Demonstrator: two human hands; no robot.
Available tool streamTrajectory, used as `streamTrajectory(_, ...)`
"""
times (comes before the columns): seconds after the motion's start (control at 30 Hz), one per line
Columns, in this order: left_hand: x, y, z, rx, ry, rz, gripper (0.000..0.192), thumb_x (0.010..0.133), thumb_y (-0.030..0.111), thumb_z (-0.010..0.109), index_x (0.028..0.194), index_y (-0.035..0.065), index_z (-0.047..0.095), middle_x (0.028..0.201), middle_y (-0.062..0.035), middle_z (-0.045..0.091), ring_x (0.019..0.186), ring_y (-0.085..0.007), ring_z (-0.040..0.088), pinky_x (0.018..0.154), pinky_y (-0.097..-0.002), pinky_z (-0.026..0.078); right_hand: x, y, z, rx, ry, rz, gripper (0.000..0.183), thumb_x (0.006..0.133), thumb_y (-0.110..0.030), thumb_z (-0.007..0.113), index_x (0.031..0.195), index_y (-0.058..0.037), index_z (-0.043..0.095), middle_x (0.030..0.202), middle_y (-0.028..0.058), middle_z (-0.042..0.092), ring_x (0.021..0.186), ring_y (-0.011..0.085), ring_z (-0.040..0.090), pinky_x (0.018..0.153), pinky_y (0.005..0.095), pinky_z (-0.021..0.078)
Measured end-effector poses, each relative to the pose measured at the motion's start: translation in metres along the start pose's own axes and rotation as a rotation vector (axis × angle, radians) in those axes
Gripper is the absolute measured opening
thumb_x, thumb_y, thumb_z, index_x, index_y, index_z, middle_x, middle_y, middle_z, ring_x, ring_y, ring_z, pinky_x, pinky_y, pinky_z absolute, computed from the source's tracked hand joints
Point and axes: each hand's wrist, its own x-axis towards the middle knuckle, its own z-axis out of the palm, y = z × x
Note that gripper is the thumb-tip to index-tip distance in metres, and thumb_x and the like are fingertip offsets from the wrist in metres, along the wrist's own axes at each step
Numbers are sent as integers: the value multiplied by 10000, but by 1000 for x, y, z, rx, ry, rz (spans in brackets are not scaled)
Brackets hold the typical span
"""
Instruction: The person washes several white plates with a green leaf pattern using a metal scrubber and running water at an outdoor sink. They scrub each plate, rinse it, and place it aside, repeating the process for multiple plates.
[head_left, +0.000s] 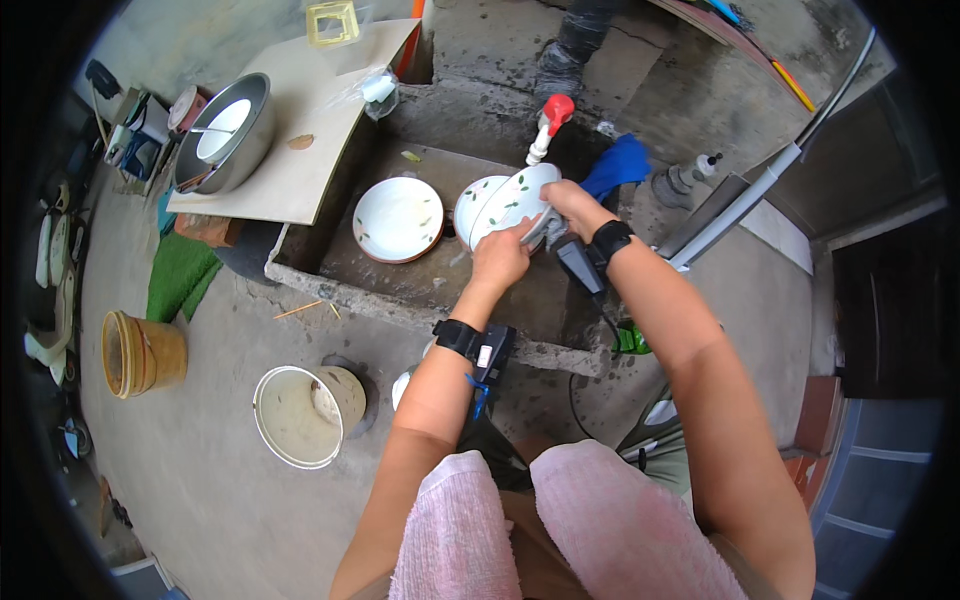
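Both my hands hold a white plate (517, 196) with a leaf-and-flower pattern, tilted above the concrete sink (480, 296). My left hand (501, 256) grips its near edge. My right hand (571, 204) has the right rim, with a grey scrubber or cloth (556, 227) at the fingers. Partly hidden behind the held plate is another patterned plate (466, 201). To the left, a white plate (397, 216) lies in the sink, with a brown rim showing beneath it. Just beyond the held plate stands a white tap with a red handle (556, 112).
A board (307, 169) over the sink's left end carries a steel basin (259, 142) with a bowl inside. A blue cloth (619, 165) hangs at the right rim. On the floor stand a white bucket (304, 420) and a yellow bucket (154, 356). A metal pole (750, 191) slants at right.
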Motion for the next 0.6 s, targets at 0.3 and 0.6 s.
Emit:
streamTrajectory(0.3,16,-23,15,-216,-67,-307,283,694,147,563,971,96,574,819,-202,578,813,-337,552,719,-395,419,3,-8,27,-342,122,76,519,715,-353,507,1042,50,511,1013,195,548,907,273,557,719,353,448)
streamTrajectory(0.6,25,-37,10,-1072,58,-580,241,743,31,497,973,-20,545,897,-71,585,779,-159,543,681,-278,427,-7,7,34,-608,211,-572,345,773,-160,433,1091,-44,499,1180,186,419,1001,333,468,815,345,395)
